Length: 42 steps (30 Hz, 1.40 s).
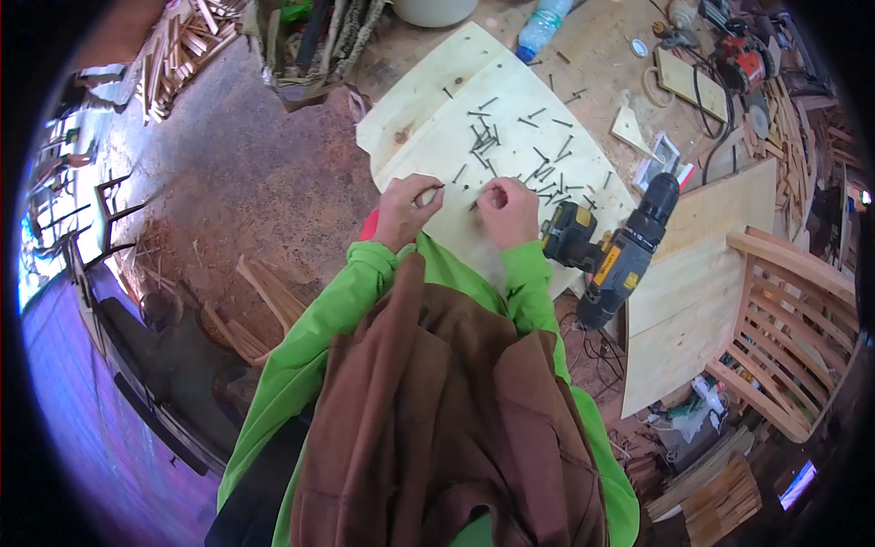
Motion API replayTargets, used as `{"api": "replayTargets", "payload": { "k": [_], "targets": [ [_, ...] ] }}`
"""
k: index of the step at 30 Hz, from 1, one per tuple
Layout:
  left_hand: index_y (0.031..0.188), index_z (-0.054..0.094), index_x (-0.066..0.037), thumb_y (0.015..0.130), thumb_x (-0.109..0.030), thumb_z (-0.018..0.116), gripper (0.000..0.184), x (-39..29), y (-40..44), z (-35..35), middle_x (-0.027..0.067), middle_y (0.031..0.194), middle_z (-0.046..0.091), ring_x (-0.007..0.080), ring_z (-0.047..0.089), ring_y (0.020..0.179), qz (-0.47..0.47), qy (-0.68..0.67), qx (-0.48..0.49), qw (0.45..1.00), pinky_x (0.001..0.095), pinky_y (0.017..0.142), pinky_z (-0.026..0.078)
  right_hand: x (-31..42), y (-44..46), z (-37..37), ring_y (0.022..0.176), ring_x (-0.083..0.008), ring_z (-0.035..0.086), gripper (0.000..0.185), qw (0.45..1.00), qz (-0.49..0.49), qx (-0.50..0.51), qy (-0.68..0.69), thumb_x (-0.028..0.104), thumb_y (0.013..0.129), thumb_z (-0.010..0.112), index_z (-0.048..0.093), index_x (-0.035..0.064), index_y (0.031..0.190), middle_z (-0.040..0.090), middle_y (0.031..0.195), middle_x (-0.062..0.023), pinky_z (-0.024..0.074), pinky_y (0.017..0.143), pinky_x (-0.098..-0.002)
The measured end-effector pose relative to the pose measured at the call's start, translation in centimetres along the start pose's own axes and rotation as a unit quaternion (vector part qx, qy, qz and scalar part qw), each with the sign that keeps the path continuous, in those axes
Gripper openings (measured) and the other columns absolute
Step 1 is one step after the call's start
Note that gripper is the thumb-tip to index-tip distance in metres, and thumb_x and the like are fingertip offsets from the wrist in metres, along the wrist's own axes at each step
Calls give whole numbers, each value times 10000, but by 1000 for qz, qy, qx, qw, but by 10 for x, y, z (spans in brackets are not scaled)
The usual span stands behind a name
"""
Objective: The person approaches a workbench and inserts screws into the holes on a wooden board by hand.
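Observation:
My left hand (412, 211) is closed in a pinch above a pale plywood board (415, 150); whatever lies between thumb and finger is too small to make out. Just to its right, my right hand (510, 211) is also pinched, and a short dark screw end (474, 206) shows at its fingertips. Loose dark screws (483, 139) lie scattered across the board beyond both hands. A black and yellow cordless drill (624, 260) lies on its side to the right of my right hand, its battery (570, 231) closest to the wrist.
A plastic bottle (541, 32) lies at the board's far edge. To the right are plywood panels (684, 319), a slatted wooden frame (793, 328) and a red power tool (740, 62). Wood offcuts (182, 55) are heaped at far left; a sack (314, 55) stands beside them.

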<state>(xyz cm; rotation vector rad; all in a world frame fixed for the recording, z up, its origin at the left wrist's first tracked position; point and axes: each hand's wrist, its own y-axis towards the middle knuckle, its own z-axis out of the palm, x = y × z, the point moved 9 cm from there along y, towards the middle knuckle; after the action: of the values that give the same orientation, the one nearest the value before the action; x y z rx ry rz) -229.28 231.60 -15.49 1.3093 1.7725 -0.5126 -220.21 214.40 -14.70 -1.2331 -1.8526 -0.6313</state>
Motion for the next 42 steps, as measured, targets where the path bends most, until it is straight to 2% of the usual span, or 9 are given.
{"api": "replayTargets", "payload": {
  "k": [2, 6, 7, 12, 18, 21, 36, 40, 42],
  "targets": [
    [882, 701, -81, 760, -70, 763, 136, 1, 0, 1, 34, 774, 672, 144, 549, 559, 8, -1, 9, 1000, 291, 593, 449, 3, 2, 1, 596, -236, 594, 93, 1000, 13, 4, 11, 22, 751, 630, 646, -3, 840, 617, 747, -121, 479, 568, -338],
    [889, 705, -79, 760, -80, 765, 142, 3, -1, 2, 28, 790, 681, 145, 553, 553, 28, -1, 6, 1000, 289, 598, 438, 12, 2, 13, 673, -283, 601, 73, 998, -35, 48, 35, 19, 830, 628, 623, -3, 899, 572, 846, -137, 488, 616, -368],
    [887, 696, -107, 756, -110, 766, 149, 2, -1, 1, 3, 812, 683, 154, 549, 556, 26, -4, 3, 1000, 310, 615, 406, 13, 2, 13, 694, -294, 600, 65, 998, -44, 47, 20, 17, 843, 623, 619, -4, 905, 565, 856, -142, 489, 630, -374],
    [894, 699, -94, 758, -95, 764, 151, 2, -1, 0, 8, 813, 683, 140, 545, 553, 29, -7, 2, 1000, 291, 630, 417, 11, 3, 9, 764, -340, 593, 41, 998, -60, 31, 3, 4, 882, 600, 601, -12, 919, 541, 878, -159, 488, 680, -407],
    [904, 696, -95, 759, -94, 767, 161, 3, -3, 0, 9, 815, 680, 133, 545, 557, 34, -8, -4, 999, 286, 632, 418, 19, 0, 11, 686, -247, 622, 57, 996, -37, 55, 54, -9, 856, 629, 617, -15, 911, 572, 856, -123, 510, 626, -338],
    [908, 696, -95, 762, -97, 766, 162, 3, -3, 0, 11, 820, 682, 135, 551, 560, 31, -8, -1, 1000, 287, 632, 418, 23, 0, 14, 652, -193, 622, 78, 994, -58, 58, 75, -15, 838, 644, 625, -17, 913, 591, 842, -101, 514, 606, -299],
    [891, 700, -116, 781, -127, 754, 123, 3, -1, 0, 14, 796, 682, 157, 555, 553, 18, -16, 16, 1000, 304, 628, 414, 21, 4, 18, 633, -177, 595, 98, 996, -75, 44, 36, -28, 802, 654, 633, -23, 898, 589, 816, -99, 495, 591, -291],
    [879, 693, -114, 781, -130, 748, 114, 4, -1, 1, 21, 788, 674, 174, 565, 558, 13, -25, 11, 1000, 322, 611, 396, 0, 2, 23, 652, -230, 611, 124, 993, -73, 89, -31, -25, 788, 646, 664, -28, 911, 591, 823, -124, 496, 607, -330],
    [889, 694, -115, 783, -136, 746, 120, 7, -3, 3, 30, 820, 680, 195, 585, 582, 10, -27, 12, 1000, 332, 631, 419, 0, 0, 20, 702, -288, 607, 116, 990, -88, 91, -58, 10, 809, 639, 678, -24, 913, 587, 832, -143, 486, 647, -386]
  ]
}}
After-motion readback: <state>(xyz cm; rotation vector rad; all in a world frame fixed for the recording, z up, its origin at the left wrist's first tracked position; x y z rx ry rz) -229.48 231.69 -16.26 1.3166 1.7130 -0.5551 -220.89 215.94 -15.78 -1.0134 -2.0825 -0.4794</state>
